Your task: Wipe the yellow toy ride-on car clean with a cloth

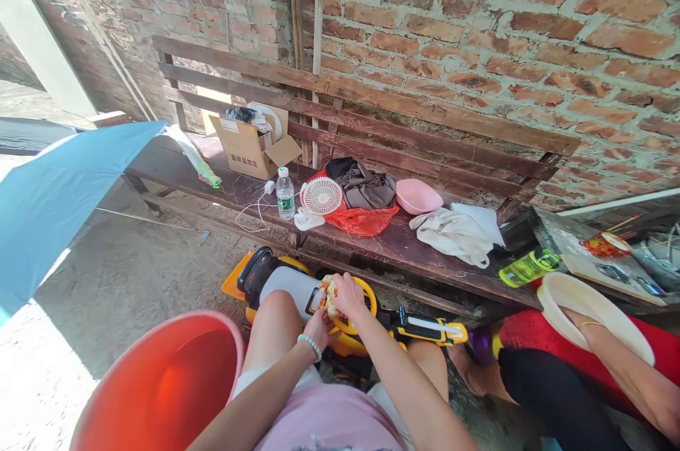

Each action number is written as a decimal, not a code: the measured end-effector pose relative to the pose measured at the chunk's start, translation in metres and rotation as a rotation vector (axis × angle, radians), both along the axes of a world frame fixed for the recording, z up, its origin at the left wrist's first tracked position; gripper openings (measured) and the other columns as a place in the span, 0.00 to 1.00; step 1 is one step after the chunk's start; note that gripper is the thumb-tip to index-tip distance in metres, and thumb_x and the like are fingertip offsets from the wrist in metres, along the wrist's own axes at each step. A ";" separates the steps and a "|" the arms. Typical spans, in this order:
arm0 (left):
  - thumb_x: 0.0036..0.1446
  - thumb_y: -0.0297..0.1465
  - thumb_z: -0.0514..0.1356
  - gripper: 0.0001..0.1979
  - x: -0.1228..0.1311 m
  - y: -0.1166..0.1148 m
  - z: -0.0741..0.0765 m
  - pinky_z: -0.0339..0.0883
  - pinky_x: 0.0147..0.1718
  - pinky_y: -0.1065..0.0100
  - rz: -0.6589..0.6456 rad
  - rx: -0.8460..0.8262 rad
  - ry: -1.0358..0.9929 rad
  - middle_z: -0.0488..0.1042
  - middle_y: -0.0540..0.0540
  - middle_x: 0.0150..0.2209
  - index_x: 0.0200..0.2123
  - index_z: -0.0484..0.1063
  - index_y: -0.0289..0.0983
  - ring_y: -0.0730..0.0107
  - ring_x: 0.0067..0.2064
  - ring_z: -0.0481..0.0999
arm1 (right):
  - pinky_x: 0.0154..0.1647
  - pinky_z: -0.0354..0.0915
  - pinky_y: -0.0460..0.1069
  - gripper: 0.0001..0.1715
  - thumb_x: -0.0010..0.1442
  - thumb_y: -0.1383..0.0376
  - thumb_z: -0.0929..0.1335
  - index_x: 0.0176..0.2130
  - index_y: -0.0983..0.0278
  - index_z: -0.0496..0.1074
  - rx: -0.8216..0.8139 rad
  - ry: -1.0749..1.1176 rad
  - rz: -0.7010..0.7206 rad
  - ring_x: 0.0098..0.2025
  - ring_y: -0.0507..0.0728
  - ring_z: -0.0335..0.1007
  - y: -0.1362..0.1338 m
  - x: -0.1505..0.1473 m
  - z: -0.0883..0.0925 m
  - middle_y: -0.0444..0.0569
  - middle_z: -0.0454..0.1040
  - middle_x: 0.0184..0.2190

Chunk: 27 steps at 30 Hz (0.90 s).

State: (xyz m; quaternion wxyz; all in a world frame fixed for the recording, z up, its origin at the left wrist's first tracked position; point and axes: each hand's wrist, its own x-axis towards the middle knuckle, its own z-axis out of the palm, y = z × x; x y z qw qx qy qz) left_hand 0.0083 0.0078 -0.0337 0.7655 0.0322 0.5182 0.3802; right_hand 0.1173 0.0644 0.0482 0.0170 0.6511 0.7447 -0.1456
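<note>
A yellow, black and white ride-on toy car (287,281) stands in front of my knees, below the wooden bench (425,253). My right hand (348,295) is closed on a crumpled yellowish cloth (329,292) pressed against the car's yellow steering wheel (366,302). My left hand (319,327), with a bead bracelet on the wrist, is curled just below it and holds the steering wheel's lower rim.
An orange tub (164,387) sits at my left knee, a blue umbrella (53,196) further left. The bench carries a cardboard box (249,146), water bottle (285,194), small white fan (321,197), red bag with clothes (364,217), pink bowl (417,197) and white cloth (457,235). Another person's arm and legs (557,380) are at right.
</note>
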 end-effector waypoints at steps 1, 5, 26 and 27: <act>0.69 0.37 0.54 0.09 0.001 0.001 0.000 0.75 0.41 0.59 -0.018 0.005 0.027 0.77 0.45 0.35 0.47 0.69 0.41 0.60 0.41 0.80 | 0.48 0.64 0.49 0.23 0.60 0.65 0.71 0.55 0.58 0.70 0.001 -0.008 -0.039 0.52 0.59 0.73 0.006 0.006 0.002 0.52 0.72 0.52; 0.63 0.29 0.61 0.09 0.007 0.005 -0.002 0.74 0.38 0.64 -0.067 0.039 0.128 0.77 0.49 0.33 0.46 0.67 0.42 0.64 0.38 0.80 | 0.44 0.65 0.49 0.22 0.61 0.63 0.70 0.54 0.58 0.69 -0.023 -0.046 -0.188 0.50 0.59 0.75 0.014 0.041 0.006 0.53 0.72 0.52; 0.55 0.29 0.67 0.12 0.012 0.007 -0.023 0.74 0.31 0.69 -0.123 0.125 0.213 0.76 0.51 0.31 0.40 0.66 0.41 0.71 0.29 0.77 | 0.52 0.66 0.48 0.24 0.60 0.68 0.67 0.56 0.60 0.71 -0.043 0.216 -0.169 0.52 0.60 0.75 -0.115 0.037 -0.019 0.54 0.74 0.55; 0.55 0.29 0.67 0.12 0.014 0.008 -0.024 0.74 0.31 0.69 -0.119 0.129 0.218 0.76 0.51 0.30 0.40 0.66 0.41 0.71 0.29 0.77 | 0.52 0.66 0.47 0.24 0.60 0.68 0.67 0.56 0.59 0.71 -0.042 0.247 -0.191 0.52 0.59 0.75 -0.119 0.040 -0.022 0.53 0.74 0.54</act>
